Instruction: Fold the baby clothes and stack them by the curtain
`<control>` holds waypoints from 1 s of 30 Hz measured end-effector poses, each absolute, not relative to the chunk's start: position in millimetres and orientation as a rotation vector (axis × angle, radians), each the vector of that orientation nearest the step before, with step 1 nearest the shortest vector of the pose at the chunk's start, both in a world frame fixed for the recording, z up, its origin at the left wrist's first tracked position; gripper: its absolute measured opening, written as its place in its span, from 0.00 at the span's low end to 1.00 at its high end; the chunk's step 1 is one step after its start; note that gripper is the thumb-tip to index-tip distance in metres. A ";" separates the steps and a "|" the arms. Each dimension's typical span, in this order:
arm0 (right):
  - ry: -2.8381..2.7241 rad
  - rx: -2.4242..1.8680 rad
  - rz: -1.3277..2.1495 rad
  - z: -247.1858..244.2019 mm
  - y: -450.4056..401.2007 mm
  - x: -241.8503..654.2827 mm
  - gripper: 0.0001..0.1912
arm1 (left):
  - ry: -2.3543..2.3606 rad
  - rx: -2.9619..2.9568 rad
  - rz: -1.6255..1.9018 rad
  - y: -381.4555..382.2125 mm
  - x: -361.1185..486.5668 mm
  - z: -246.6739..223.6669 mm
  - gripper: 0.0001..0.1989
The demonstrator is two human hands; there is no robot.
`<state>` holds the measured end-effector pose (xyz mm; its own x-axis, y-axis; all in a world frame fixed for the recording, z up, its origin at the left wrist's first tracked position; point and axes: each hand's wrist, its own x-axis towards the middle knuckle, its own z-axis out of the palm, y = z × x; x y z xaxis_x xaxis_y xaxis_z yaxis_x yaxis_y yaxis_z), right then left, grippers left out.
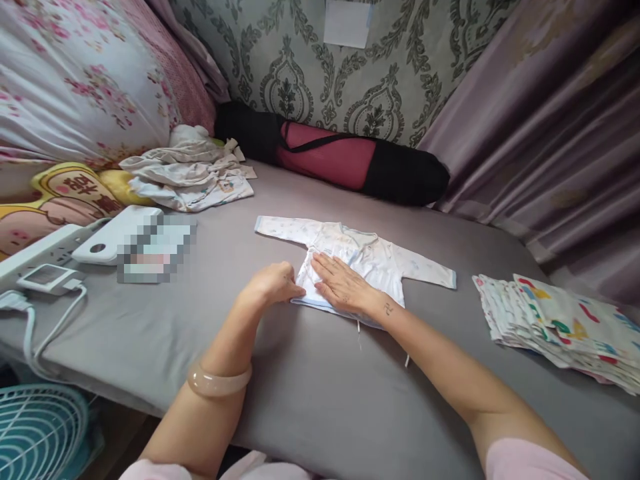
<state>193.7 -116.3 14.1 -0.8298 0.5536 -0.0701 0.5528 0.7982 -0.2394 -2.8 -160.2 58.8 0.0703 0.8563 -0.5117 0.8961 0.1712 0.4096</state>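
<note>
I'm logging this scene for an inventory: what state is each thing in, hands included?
Small shirt: spread out, sleeves stretched sideways
Left hand: fingers curled at the shirt's hem
Right hand: flat on the shirt
Folded cloths: stacked
Clothes heap: loose, rumpled
Black-and-pink bag: lying lengthwise
White adapter: cable attached
Curtain at right: hanging in folds
Fan: running or not, unclear
</note>
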 end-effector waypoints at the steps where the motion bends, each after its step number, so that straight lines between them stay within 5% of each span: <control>1: -2.990 -0.939 0.373 11.2 -113.7 193.3 0.33 | 1.762 1.655 -0.075 -160.2 -4.1 58.7 0.12; 17: -2.957 -1.118 0.386 8.4 -149.1 178.9 0.35 | 1.698 1.628 -0.117 -162.9 -14.1 63.9 0.08; 26: -2.930 -0.957 0.825 30.1 -212.8 183.6 0.38 | 1.766 1.665 -0.145 -165.1 -16.5 65.4 0.13; 30: -2.831 -0.739 1.140 52.3 -211.1 196.4 0.32 | 1.998 1.737 -0.057 -164.9 -11.5 63.7 0.14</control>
<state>196.4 -211.1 52.3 -0.8892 0.4251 -0.1693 0.4238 0.6256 -0.6550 -11.5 -164.9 63.7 -0.0715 0.9205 -0.3842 0.9408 0.1902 0.2805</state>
